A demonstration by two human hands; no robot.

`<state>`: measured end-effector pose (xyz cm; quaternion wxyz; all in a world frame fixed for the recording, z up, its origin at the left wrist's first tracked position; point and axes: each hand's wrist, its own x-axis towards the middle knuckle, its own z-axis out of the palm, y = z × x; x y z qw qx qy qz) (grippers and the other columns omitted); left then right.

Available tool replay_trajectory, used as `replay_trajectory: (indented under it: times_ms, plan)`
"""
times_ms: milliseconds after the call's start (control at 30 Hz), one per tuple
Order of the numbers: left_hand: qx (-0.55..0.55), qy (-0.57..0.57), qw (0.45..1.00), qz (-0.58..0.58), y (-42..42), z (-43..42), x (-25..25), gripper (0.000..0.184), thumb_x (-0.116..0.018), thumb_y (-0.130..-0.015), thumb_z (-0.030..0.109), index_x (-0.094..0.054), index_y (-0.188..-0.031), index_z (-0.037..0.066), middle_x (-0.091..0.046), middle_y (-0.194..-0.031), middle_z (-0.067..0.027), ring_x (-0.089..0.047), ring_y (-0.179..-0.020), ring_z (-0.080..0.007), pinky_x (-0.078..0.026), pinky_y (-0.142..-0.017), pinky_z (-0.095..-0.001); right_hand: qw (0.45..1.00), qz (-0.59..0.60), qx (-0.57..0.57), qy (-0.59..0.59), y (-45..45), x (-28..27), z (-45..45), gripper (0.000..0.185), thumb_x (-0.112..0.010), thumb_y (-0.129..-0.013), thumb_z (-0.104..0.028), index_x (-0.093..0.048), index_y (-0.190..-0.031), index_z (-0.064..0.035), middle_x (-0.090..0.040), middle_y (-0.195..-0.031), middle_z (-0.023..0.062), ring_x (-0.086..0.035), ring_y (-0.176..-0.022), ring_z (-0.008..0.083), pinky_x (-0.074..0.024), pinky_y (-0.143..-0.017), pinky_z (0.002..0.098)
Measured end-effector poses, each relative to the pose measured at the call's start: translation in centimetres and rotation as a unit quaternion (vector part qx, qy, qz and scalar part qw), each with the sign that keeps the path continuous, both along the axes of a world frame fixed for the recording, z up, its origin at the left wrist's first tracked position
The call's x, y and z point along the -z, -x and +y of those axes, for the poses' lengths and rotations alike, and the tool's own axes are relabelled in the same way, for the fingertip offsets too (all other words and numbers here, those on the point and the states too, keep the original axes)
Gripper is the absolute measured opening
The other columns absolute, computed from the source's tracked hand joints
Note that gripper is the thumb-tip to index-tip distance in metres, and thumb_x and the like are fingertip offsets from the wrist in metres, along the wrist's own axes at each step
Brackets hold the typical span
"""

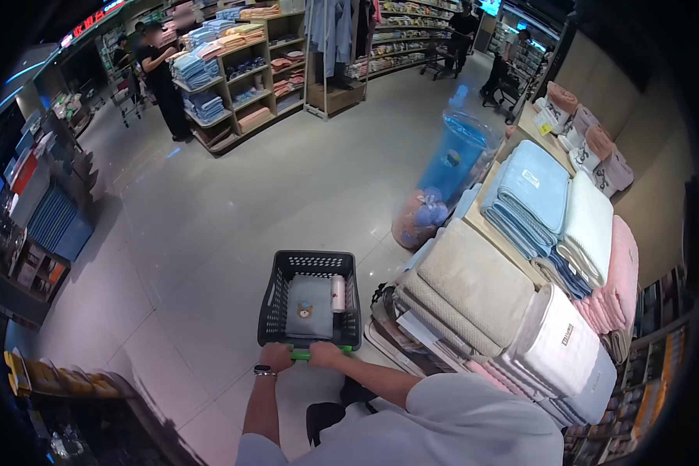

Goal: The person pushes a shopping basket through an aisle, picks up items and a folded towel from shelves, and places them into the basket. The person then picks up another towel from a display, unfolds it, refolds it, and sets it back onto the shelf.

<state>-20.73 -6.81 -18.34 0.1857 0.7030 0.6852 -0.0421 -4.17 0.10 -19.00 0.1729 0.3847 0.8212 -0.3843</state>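
Note:
A dark basket (269, 314) stands in front of my body, with a green handle bar (301, 354) along its near side. My left hand (275, 356), with a watch on the wrist, is wrapped round the left part of the bar. Close beside it, my right hand (324, 354) grips the same bar. Inside the basket lies a folded grey-blue cloth (309, 301) with a bear face on it. A pale pink cylindrical item (338, 295) rests along the basket's right side.
Folded towels (474, 279) fill a display on the right. Behind it stands a tall clear container (450, 159) with blue contents. Towel shelves (245, 78) and a clothes rack (330, 78) are ahead. A person (161, 78) stands by the shelves; others with carts are farther back.

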Motion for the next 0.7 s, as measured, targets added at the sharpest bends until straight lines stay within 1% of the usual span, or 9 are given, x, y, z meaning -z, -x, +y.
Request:
replay_trajectory:
  times_ms: [67, 200, 300, 333, 367, 400, 467, 567, 700]
  plan:
    - [0.027, 0.01, 1.0, 0.001, 1.5, 2.8, 0.2, 0.019, -0.063, -0.067, 0.031, -0.068, -0.073, 0.015, -0.064, -0.068, -0.0105, -0.064, -0.067, -0.0274, -0.052, -0.061, -0.0392, 1.0, 0.002, 0.021, -0.007, 1.0, 0.4, 1.7, 0.036, -0.062, -0.064, -0.026, -0.066, -0.091, -0.0025, -0.065, -0.089, 0.0186, -0.063, -0.084, 0.032, -0.0504, -0.077, 0.0409]
    - [0.076, 0.036, 0.996, 0.011, 3.3, 8.4, -1.3, 0.021, -0.063, -0.065, 0.033, -0.069, -0.076, 0.015, -0.065, -0.071, -0.0107, -0.065, -0.071, -0.0277, -0.052, -0.064, -0.0392, 0.998, 0.002, 0.062, -0.023, 2.5, -0.9, 5.5, 0.032, -0.06, -0.064, -0.023, -0.066, -0.088, -0.0025, -0.064, -0.088, 0.0185, -0.063, -0.083, 0.0327, -0.0503, -0.077, 0.0417]
    - [0.106, 0.029, 0.994, -0.009, 4.8, 12.9, 0.6, 0.025, -0.064, -0.062, 0.035, -0.069, -0.076, 0.015, -0.065, -0.072, -0.0117, -0.065, -0.071, -0.0292, -0.052, -0.066, -0.0404, 0.995, 0.001, 0.085, -0.049, 3.2, -1.2, 8.4, 0.03, -0.059, -0.064, -0.023, -0.067, -0.084, -0.003, -0.065, -0.086, 0.018, -0.063, -0.083, 0.0328, -0.0506, -0.076, 0.042]
    - [0.121, 0.029, 0.992, -0.012, 5.1, 14.2, 0.4, 0.026, -0.064, -0.062, 0.035, -0.069, -0.076, 0.015, -0.065, -0.072, -0.012, -0.065, -0.071, -0.0294, -0.052, -0.066, -0.0407, 0.994, 0.0, 0.092, -0.054, 3.2, -0.8, 9.4, 0.029, -0.058, -0.064, -0.024, -0.067, -0.083, -0.0035, -0.065, -0.085, 0.0178, -0.063, -0.082, 0.0326, -0.0508, -0.075, 0.0422]
    - [0.144, 0.034, 0.989, -0.019, 5.4, 15.6, -0.1, 0.025, -0.062, -0.062, 0.034, -0.069, -0.076, 0.014, -0.065, -0.074, -0.0128, -0.064, -0.072, -0.0304, -0.052, -0.067, -0.0416, 0.993, 0.001, 0.101, -0.061, 3.5, -0.6, 10.6, 0.029, -0.058, -0.064, -0.024, -0.067, -0.082, -0.0041, -0.065, -0.084, 0.0176, -0.063, -0.081, 0.0324, -0.051, -0.074, 0.0424]
    - [0.13, 0.053, 0.99, -0.022, 5.7, 16.9, 0.2, 0.024, -0.061, -0.063, 0.032, -0.069, -0.076, 0.014, -0.066, -0.077, -0.0132, -0.064, -0.073, -0.0312, -0.052, -0.068, -0.0421, 0.992, -0.005, 0.109, -0.069, 3.8, -0.7, 11.7, 0.028, -0.058, -0.064, -0.025, -0.067, -0.082, -0.0049, -0.065, -0.084, 0.0174, -0.064, -0.081, 0.0321, -0.0512, -0.073, 0.0426]
    - [0.164, 0.07, 0.983, -0.036, 6.2, 19.5, 0.6, 0.023, -0.059, -0.064, 0.03, -0.069, -0.078, 0.014, -0.066, -0.079, -0.0131, -0.064, -0.075, -0.0312, -0.052, -0.07, -0.0421, 0.989, -0.024, 0.122, -0.08, 4.1, -0.7, 13.2, 0.028, -0.058, -0.063, -0.026, -0.067, -0.081, -0.0065, -0.065, -0.082, 0.0169, -0.064, -0.079, 0.0315, -0.0516, -0.071, 0.0428]
    - [0.194, 0.068, 0.977, -0.055, 7.0, 22.7, 0.5, 0.025, -0.059, -0.065, 0.03, -0.069, -0.08, 0.013, -0.066, -0.08, -0.0127, -0.064, -0.077, -0.0306, -0.051, -0.071, -0.0419, 0.982, -0.041, 0.153, -0.1, 4.7, -0.7, 15.2, 0.026, -0.058, -0.064, -0.024, -0.067, -0.08, -0.006, -0.065, -0.08, 0.0155, -0.064, -0.077, 0.0306, -0.0517, -0.07, 0.0413]
    - [0.226, 0.071, 0.97, -0.057, 7.2, 26.0, 0.8, 0.026, -0.06, -0.065, 0.032, -0.07, -0.08, 0.012, -0.066, -0.08, -0.0131, -0.064, -0.077, -0.03, -0.051, -0.072, -0.0416, 0.975, -0.049, 0.186, -0.11, 5.1, -1.6, 17.0, 0.025, -0.057, -0.064, -0.024, -0.068, -0.081, -0.0075, -0.065, -0.08, 0.0151, -0.064, -0.077, 0.0313, -0.0515, -0.07, 0.0417]
